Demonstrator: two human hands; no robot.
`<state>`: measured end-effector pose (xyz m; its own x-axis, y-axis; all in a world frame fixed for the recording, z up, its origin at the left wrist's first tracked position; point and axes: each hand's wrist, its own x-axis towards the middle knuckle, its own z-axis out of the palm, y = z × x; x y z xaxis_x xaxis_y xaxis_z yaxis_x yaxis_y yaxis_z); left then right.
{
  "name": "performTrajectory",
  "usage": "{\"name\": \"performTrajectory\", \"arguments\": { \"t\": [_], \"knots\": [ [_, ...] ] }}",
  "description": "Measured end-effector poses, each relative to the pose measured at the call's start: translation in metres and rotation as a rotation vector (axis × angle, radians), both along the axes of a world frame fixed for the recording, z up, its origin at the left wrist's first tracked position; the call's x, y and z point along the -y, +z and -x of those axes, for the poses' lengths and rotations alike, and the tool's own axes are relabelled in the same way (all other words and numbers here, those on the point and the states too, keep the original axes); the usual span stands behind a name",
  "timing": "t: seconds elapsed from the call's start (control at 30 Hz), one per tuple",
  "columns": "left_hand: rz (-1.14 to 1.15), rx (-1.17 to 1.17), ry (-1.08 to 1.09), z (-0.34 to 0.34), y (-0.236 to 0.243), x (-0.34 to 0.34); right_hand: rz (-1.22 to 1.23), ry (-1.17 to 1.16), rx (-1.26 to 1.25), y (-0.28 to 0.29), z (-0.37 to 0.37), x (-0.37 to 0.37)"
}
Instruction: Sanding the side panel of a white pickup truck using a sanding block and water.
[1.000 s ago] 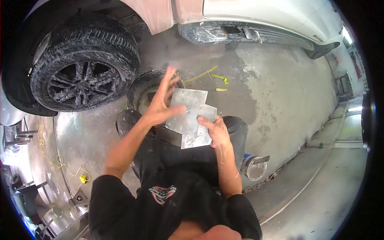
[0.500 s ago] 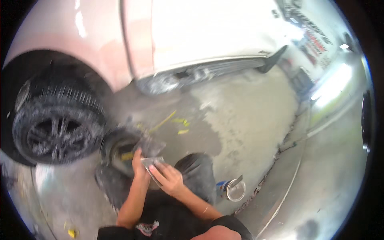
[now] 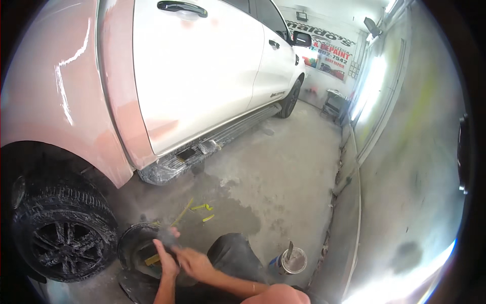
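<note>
Moved since half a second ago: the person's view, lifted along the car (image 3: 202,71), so doors, handles and mirror (image 3: 302,39) now show; hands and basin sit lower in sight.

Left hand (image 3: 168,264): closed on the sheet, thumb raised on the near side, fingertips showing past the far edge.

Right hand (image 3: 198,264): just beside the left, fingers bent toward it; whether they grip anything, I cannot tell.

Sheet (image 3: 165,234): grey, held up at the left hand's fingers, over the basin's right side; blurred, number of pieces unclear.

Basin (image 3: 124,244): round, black, on the floor just beyond the hands; a yellow piece (image 3: 152,260) inside.

Knee (image 3: 234,251): dark trouser leg, right of the basin.

Tape (image 3: 182,212): yellow strips, scattered on the floor past the basin, near a dark patch (image 3: 228,215).

Can (image 3: 295,262): open, blue-sided, right of the knee; a flat tool (image 3: 290,250) stands up from its top.

Wheel (image 3: 66,243): dusty, black, left of the basin.

Car: white doors, pinkish patches toward the rear; dusty side step (image 3: 182,154) below.

Wall (image 3: 425,137): greyish, along the right.

Sign (image 3: 326,53): far wall.
</note>
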<state>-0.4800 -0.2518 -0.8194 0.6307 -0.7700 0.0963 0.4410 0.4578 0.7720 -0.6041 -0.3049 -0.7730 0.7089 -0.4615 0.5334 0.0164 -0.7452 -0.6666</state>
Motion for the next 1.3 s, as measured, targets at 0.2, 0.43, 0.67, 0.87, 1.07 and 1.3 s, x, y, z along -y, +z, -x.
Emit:
{"name": "performTrajectory", "arguments": {
  "t": [0.2,0.43,0.67,0.87,1.07,1.3],
  "knots": [
    [-0.109,0.104,0.155,-0.005,0.036,0.010,-0.074,0.021,0.041,-0.012,0.002,-0.011],
    [-0.242,-0.045,-0.108,0.008,-0.005,0.018,0.066,-0.174,-0.134,-0.002,-0.009,0.007],
    [-0.075,-0.121,0.017,-0.017,0.034,0.028,0.092,-0.120,-0.010,0.004,-0.001,0.002],
    [-0.055,0.148,-0.002,0.016,0.034,0.025,-0.197,-0.132,0.097,0.000,-0.010,0.037],
    [-0.038,0.055,-0.065,0.004,0.052,0.016,-0.099,-0.061,0.122,0.009,0.000,0.016],
    [-0.047,0.164,-0.148,-0.006,0.085,0.018,0.124,-0.039,0.136,0.031,-0.004,0.020]
  ]
}}
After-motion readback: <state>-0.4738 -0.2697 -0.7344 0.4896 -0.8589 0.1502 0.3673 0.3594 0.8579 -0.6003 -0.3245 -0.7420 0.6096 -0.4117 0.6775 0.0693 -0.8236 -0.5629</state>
